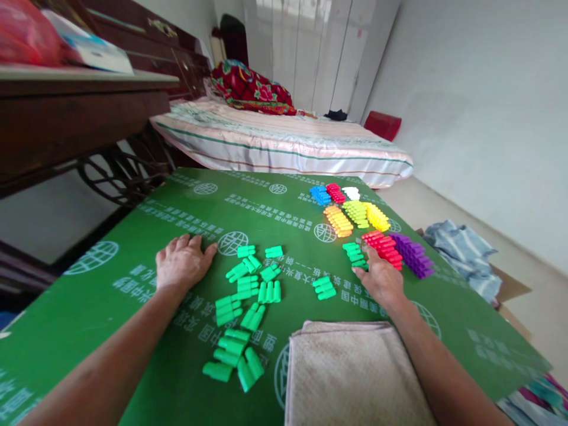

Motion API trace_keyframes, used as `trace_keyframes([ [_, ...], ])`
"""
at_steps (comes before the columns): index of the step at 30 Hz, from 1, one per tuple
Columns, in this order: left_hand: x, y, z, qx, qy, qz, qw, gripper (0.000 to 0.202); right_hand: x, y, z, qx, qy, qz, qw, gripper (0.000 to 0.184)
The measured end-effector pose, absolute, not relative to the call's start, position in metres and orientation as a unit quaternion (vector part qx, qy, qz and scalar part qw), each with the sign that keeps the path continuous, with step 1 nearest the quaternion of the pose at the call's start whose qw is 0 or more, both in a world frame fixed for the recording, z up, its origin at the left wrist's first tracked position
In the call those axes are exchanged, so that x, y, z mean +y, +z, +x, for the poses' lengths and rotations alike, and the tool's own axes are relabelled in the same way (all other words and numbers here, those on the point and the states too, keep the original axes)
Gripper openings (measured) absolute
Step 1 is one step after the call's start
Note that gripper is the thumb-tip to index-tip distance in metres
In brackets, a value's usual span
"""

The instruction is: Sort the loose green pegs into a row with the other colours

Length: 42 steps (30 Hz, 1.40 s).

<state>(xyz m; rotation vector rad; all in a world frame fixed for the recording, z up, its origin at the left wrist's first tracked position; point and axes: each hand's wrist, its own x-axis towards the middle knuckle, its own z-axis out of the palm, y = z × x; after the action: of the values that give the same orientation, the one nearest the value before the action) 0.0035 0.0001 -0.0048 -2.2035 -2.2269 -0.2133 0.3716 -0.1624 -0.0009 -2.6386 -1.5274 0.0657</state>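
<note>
My left hand (181, 261) rests palm down on the green board (133, 284), fingers loosely curled, just left of a scatter of green plastic pegs (248, 302). My right hand (380, 277) lies on the board with its fingertips touching a neat row of green pegs (354, 253). Beyond it stand sorted rows: red pegs (384, 245), purple pegs (415, 254), orange pegs (338, 220), lime pegs (357, 213), yellow pegs (377, 216), and small blue (319, 194), red (335, 193) and white (351, 193) groups. A little cluster of green pegs (325, 288) lies between my hands.
A beige towel (350, 373) lies folded on the board's near edge. A bed (284, 142) with a red floral quilt stands behind the board. A dark wooden table (66, 112) is at the left. Cloth and cardboard lie on the floor at the right (465, 254).
</note>
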Motion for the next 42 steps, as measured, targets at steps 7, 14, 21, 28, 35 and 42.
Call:
trace_keyframes([
  [7,0.000,-0.004,0.003,-0.704,-0.073,-0.706,0.000,0.063,-0.159,-0.002,0.373,-0.493,0.022,-0.869,0.027,0.053],
  [14,-0.004,-0.008,0.003,-0.698,-0.089,-0.710,0.014,0.060,-0.165,0.001,0.372,-0.503,-0.004,-0.864,0.032,0.054],
  [21,-0.006,-0.010,0.004,-0.702,-0.092,-0.706,0.010,0.059,-0.169,0.024,0.317,-0.660,0.032,-0.746,0.080,0.029],
  [28,-0.006,-0.012,0.003,-0.702,-0.092,-0.706,0.011,0.062,-0.173,0.046,0.221,-0.827,0.104,-0.551,0.044,0.020],
  [35,-0.004,-0.014,0.002,-0.703,-0.092,-0.705,0.011,0.061,-0.171,0.033,0.187,-0.796,0.125,-0.593,0.007,0.023],
  [42,-0.005,-0.009,0.003,-0.699,-0.097,-0.708,0.009,0.061,-0.174,0.034,0.191,-0.793,0.130,-0.595,0.016,0.026],
])
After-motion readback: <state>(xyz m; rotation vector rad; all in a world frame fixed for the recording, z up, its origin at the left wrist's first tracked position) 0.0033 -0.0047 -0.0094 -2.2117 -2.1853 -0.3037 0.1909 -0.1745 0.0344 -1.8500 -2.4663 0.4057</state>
